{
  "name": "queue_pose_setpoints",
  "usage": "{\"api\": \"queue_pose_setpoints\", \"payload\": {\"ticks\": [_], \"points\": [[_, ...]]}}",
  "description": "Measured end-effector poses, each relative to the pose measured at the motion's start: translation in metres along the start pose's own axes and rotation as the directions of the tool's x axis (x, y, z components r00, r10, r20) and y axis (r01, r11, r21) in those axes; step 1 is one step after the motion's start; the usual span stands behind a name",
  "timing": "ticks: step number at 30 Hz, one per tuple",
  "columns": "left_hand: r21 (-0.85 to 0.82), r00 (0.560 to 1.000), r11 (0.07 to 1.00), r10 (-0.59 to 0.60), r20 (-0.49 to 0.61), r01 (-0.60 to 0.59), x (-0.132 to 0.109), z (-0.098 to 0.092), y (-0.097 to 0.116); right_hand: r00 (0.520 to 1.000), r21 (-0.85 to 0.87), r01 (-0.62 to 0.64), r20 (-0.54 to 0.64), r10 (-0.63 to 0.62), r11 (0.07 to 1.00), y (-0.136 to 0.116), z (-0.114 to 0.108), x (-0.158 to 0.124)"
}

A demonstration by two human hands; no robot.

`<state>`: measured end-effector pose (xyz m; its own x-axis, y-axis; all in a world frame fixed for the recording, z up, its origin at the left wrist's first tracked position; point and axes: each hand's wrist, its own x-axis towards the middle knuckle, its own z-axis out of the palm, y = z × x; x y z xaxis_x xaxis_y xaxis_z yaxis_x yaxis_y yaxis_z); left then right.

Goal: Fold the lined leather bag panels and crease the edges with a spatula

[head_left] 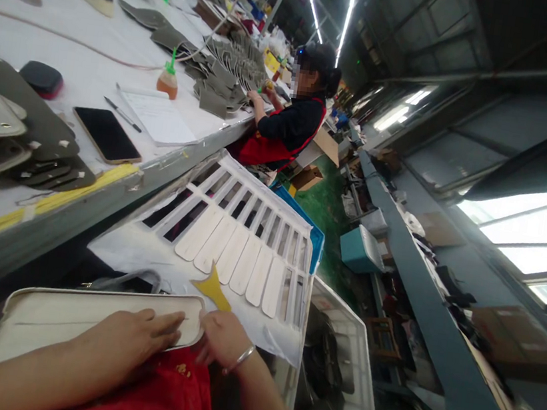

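Note:
A long cream-coloured flat piece (61, 321) with a raised rim lies across my lap, over a red apron (163, 392). My left hand (134, 341) rests flat on its upper face, fingers stretched toward its rounded end. My right hand (220, 336), a bracelet on its wrist, is closed around that end of the piece. A yellow pointed tool (212, 288) sticks up just beyond my right hand; whether the hand holds it is hidden.
A white crate (248, 242) carries a row of cream strips. The workbench (95, 67) holds a phone (107, 135), pen and paper, a glue bottle (168, 80) and stacked grey pieces. A co-worker (289, 123) sits further along. Bins stand on the green floor.

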<state>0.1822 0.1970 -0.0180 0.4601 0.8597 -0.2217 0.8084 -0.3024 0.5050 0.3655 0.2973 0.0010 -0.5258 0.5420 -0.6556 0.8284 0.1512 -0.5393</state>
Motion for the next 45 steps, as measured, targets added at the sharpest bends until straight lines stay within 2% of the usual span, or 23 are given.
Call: {"api": "queue_pose_setpoints", "payload": {"ticks": [2,3,5,9,13,16,18,19,21,23,25,27,31,33,35,38,42,45], "points": [[-0.017,1.000,1.000,-0.018,0.016,0.018,0.001,-0.003,0.002,0.982,0.377,-0.107,0.187,0.037,0.920,0.012,-0.006,0.006],[-0.028,0.999,0.999,-0.024,0.025,0.024,0.002,-0.005,0.003,0.970,0.504,-0.143,0.242,0.020,0.852,0.019,-0.007,0.009],[-0.056,0.999,0.998,-0.029,0.044,0.031,0.003,-0.010,0.004,0.961,0.646,-0.148,0.274,-0.046,0.749,0.034,-0.007,0.017],[-0.107,0.997,0.993,-0.045,0.069,0.052,0.002,-0.014,0.004,0.959,0.734,-0.131,0.264,-0.102,0.666,0.055,-0.001,0.030],[-0.112,0.995,0.992,-0.051,0.080,0.060,0.004,-0.011,0.000,0.961,0.715,-0.139,0.264,-0.080,0.685,0.056,0.000,0.034],[-0.108,0.996,0.993,-0.034,0.087,0.044,0.007,-0.010,-0.003,0.956,0.646,-0.145,0.287,-0.062,0.749,0.045,-0.006,0.031],[-0.103,0.995,0.994,-0.022,0.094,0.032,0.009,-0.008,-0.005,0.955,0.532,-0.163,0.296,-0.003,0.831,0.032,-0.010,0.026],[-0.101,0.996,0.995,-0.016,0.092,0.025,0.009,-0.007,-0.006,0.962,0.428,-0.158,0.270,0.041,0.890,0.025,-0.011,0.023],[-0.094,0.997,0.995,-0.006,0.072,0.013,0.010,-0.005,-0.006,0.987,0.106,-0.109,0.127,0.095,0.988,0.009,-0.012,0.017],[-0.087,0.998,0.996,-0.005,0.056,0.009,0.010,-0.002,-0.007,0.999,-0.217,-0.046,-0.016,0.043,0.975,-0.005,-0.012,0.012],[-0.082,0.999,0.997,-0.003,0.054,0.007,0.009,0.000,-0.007,0.999,-0.376,-0.014,-0.053,-0.007,0.926,-0.014,-0.011,0.011],[-0.076,0.999,0.997,-0.001,0.049,0.004,0.007,0.002,-0.008,0.999,-0.411,-0.009,-0.047,-0.012,0.911,-0.018,-0.009,0.011],[-0.076,0.999,0.997,-0.009,0.044,0.012,0.005,0.000,-0.009,0.991,-0.455,-0.010,-0.124,-0.053,0.890,-0.015,-0.007,0.013],[-0.079,0.999,0.997,-0.009,0.053,0.014,0.005,-0.001,-0.009,0.997,-0.307,-0.008,-0.079,-0.017,0.952,-0.011,-0.008,0.013],[-0.084,0.998,0.996,-0.005,0.056,0.010,0.005,-0.002,-0.010,0.996,0.011,-0.053,0.072,0.052,0.999,-0.004,-0.010,0.013],[-0.088,0.998,0.996,-0.003,0.057,0.008,0.005,-0.003,-0.010,0.959,0.408,-0.149,0.281,0.032,0.900,0.012,-0.015,0.016],[-0.093,0.998,0.996,-0.007,0.070,0.013,0.005,-0.005,-0.009,0.944,0.584,-0.163,0.327,-0.047,0.795,0.028,-0.016,0.023],[-0.107,0.996,0.994,-0.008,0.087,0.017,0.005,-0.007,-0.009,0.958,0.523,-0.182,0.286,0.030,0.832,0.024,-0.013,0.028]]}}
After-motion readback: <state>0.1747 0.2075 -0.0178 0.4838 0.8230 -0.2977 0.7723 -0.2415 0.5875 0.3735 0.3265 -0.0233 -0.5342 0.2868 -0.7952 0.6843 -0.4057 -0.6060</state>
